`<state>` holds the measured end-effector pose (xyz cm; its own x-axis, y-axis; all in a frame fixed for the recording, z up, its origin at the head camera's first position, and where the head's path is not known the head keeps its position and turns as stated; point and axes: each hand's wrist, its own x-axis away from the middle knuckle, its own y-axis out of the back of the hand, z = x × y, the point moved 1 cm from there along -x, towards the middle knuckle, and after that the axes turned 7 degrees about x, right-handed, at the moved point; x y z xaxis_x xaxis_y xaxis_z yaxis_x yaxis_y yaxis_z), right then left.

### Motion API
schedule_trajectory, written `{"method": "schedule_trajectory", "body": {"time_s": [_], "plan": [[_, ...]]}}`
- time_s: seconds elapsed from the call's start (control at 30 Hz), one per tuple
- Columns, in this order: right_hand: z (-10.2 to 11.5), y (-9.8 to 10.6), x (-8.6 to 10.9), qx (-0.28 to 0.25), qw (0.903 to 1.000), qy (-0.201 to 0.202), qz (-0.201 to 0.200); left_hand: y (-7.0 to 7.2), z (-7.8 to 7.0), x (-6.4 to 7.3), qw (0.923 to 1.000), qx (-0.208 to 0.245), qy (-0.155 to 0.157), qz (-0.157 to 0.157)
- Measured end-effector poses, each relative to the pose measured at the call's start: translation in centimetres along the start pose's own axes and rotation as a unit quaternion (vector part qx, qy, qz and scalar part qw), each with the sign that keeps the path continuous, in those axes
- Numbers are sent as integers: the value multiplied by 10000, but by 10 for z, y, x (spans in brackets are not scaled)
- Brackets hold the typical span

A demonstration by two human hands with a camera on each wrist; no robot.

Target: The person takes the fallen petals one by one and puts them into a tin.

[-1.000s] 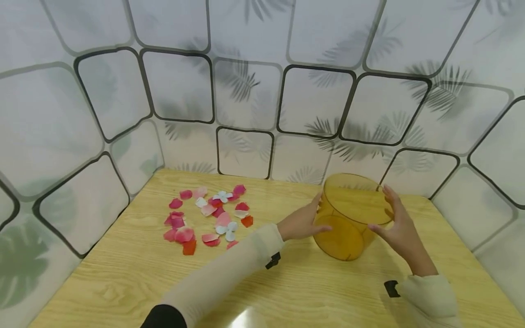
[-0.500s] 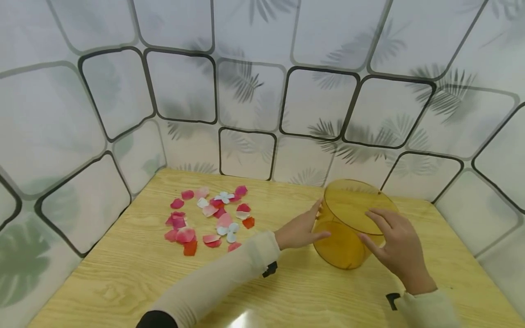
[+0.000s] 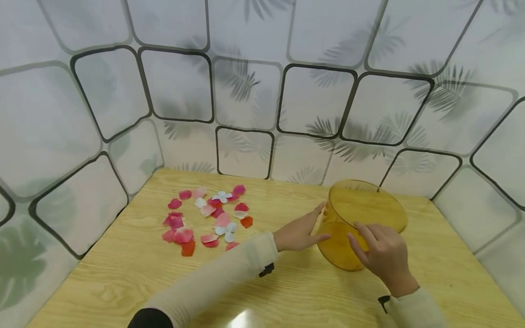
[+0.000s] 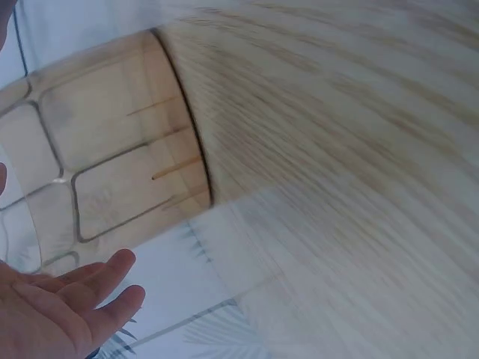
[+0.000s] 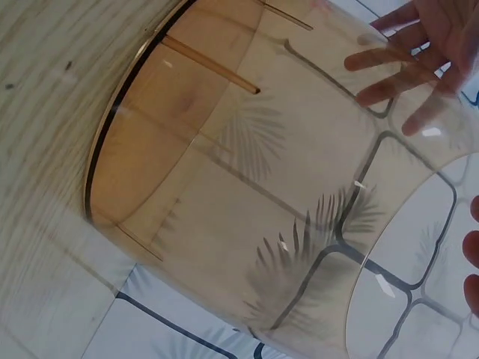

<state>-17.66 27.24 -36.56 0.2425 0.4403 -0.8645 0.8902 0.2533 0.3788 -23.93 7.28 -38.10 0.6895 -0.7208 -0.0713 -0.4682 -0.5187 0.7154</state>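
A see-through amber cylindrical container (image 3: 340,255) stands on the wooden table, its wide round mouth facing up. My left hand (image 3: 299,231) lies along its left side with fingers extended and the thumb pointing across its front. In the left wrist view, the fingers of that left hand (image 4: 67,310) are loose, close beside the container (image 4: 112,149). My right hand (image 3: 383,253) is in front of the container on the right, fingers loosely bent by the near rim. Through the clear wall (image 5: 262,164) in the right wrist view, the left hand's fingers (image 5: 404,71) appear.
Several pink, red and orange petals (image 3: 183,235) and white flowers (image 3: 222,197) lie scattered on the left of the table (image 3: 123,273). Behind the table rises a pale curtain (image 3: 246,95) with dark rounded outlines and leaf prints.
My right hand has moved from the container's right side toward its front, nearer me. The container's rim has shifted slightly right and downward in view. My left hand stays at the left side.
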Motion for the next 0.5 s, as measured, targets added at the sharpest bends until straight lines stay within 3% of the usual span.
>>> {"method": "schedule_trajectory", "body": {"time_s": [0.1, 0.17, 0.3, 0.4, 0.5], "plan": [[2, 0, -1, 45, 10000, -56, 61, 6, 8, 13, 9971, -697, 66, 302], [4, 1, -1, 79, 9998, -112, 114, 12, 16, 24, 9886, -1395, 28, 569], [6, 4, 0, 135, 9993, -208, 294, 31, 36, 51, 9538, -2808, -163, 1056], [6, 5, 1, 156, 9988, -237, 410, 55, 54, 72, 9363, -3291, -207, 1210], [6, 4, 2, 114, 9988, -260, 398, 80, 71, 88, 9371, -3276, -130, 1197]]}}
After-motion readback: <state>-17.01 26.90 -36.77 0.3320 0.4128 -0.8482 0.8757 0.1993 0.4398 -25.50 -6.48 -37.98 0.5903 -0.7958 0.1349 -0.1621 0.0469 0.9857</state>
